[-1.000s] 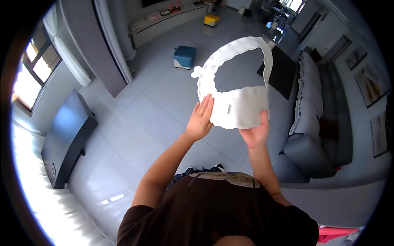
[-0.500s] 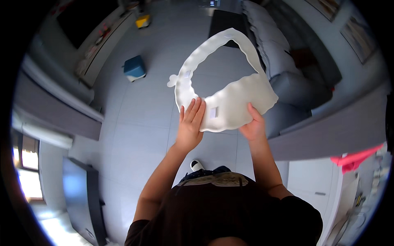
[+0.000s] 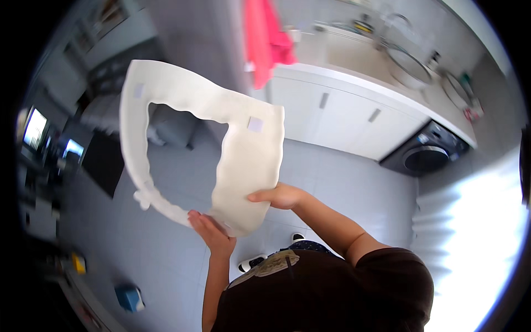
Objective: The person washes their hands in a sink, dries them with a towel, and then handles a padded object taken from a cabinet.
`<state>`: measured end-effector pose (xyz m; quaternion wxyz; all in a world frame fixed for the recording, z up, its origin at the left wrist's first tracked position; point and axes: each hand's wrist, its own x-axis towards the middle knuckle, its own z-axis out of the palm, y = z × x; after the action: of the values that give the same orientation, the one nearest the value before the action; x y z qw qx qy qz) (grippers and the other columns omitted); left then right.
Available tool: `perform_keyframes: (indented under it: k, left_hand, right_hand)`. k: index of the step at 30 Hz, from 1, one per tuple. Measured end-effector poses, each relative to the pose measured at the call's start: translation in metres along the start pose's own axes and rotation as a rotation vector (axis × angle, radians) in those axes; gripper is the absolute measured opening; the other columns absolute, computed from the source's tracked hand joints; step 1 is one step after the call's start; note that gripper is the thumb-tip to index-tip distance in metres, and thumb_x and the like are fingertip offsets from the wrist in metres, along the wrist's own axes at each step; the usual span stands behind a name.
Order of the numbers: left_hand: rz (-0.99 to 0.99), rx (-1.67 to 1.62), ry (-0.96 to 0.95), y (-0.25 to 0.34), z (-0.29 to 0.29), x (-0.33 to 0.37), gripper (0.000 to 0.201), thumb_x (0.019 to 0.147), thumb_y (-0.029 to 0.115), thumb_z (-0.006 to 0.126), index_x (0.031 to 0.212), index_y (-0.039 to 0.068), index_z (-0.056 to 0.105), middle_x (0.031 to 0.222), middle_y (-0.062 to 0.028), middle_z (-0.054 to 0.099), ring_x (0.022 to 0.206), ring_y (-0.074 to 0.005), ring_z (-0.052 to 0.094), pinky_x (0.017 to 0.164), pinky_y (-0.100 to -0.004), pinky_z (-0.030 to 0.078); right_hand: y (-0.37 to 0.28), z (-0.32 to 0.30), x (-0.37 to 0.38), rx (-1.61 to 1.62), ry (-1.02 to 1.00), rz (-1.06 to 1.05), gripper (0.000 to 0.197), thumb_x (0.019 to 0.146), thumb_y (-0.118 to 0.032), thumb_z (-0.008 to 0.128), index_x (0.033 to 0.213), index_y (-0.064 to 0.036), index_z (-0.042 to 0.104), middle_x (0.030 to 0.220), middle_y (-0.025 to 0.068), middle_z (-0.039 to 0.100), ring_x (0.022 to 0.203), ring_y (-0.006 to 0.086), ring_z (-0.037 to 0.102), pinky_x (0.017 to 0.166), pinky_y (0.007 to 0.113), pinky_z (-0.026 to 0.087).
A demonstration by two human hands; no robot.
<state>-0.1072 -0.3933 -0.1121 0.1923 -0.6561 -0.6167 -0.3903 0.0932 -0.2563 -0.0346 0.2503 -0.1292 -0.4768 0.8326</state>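
Note:
A cream-coloured ring-shaped pad with wavy edges is held up in front of me, tilted. It has a large opening, one broad side, a small flower-shaped tab on its narrow side and several pale square patches, one patch near the right corner. My right hand grips the broad side's right edge, thumb on the facing surface and fingers hidden behind. At the lower edge, my left hand holds the pad near where narrow and broad sides meet, its fingers partly against the rim.
A white counter with a sink stands at the far right, with cabinets below and a dark washing machine beside them. Pink cloth hangs by a grey partition. A blue box-like object stands on the floor at lower left.
My view has swung right from the living area toward the counter and washing machine. The pad has turned counterclockwise in view and tilted, with both hands still on it.

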Motion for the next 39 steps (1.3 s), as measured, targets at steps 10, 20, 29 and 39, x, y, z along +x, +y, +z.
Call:
perform_keyframes:
  k: [10, 20, 29, 39]
  left_hand:
    - [0.118, -0.161, 0.007, 0.137, 0.132, 0.123, 0.082, 0.086, 0.043, 0.058, 0.148, 0.002, 0.024, 0.153, -0.031, 0.01, 0.14, -0.0514, 0.01, 0.109, -0.0624, 0.011]
    - [0.144, -0.775, -0.413, 0.267, 0.262, 0.198, 0.061, 0.083, 0.005, 0.063, 0.141, 0.007, 0.043, 0.152, -0.0299, 0.016, 0.135, -0.0437, 0.033, 0.105, -0.0421, 0.037]
    - [0.433, -0.929, -0.322, 0.336, 0.378, 0.315, 0.06, 0.081, -0.004, 0.061, 0.138, 0.005, 0.044, 0.15, -0.025, 0.021, 0.134, -0.0429, 0.034, 0.1, -0.0414, 0.043]
    - [0.125, -1.437, -0.656, 0.445, 0.503, 0.402, 0.062, 0.093, 0.009, 0.053, 0.146, 0.005, 0.023, 0.153, -0.0165, 0.014, 0.133, -0.0348, 0.038, 0.101, -0.0437, 0.039]
  right_hand:
    - [-0.088, -0.083, -0.216, -0.382, 0.705, -0.222, 0.043, 0.09, -0.029, 0.064, 0.123, -0.0013, 0.056, 0.111, 0.0098, 0.062, 0.097, 0.0189, 0.059, 0.079, 0.033, 0.05]
    - [-0.117, -0.163, -0.298, -0.375, 1.184, -0.288, 0.027, 0.095, -0.028, 0.059, 0.091, -0.0017, 0.058, 0.067, 0.0025, 0.056, 0.049, 0.0096, 0.05, 0.044, 0.024, 0.04]
    - [-0.201, -0.255, -0.308, -0.498, 1.355, -0.348, 0.021, 0.088, -0.02, 0.066, 0.097, -0.0023, 0.06, 0.071, 0.0031, 0.059, 0.051, 0.01, 0.052, 0.044, 0.023, 0.04]
    - [-0.263, -0.386, -0.359, -0.197, 1.891, -0.965, 0.017, 0.086, -0.018, 0.067, 0.093, -0.0046, 0.058, 0.074, 0.0028, 0.059, 0.052, 0.0105, 0.052, 0.045, 0.023, 0.039]
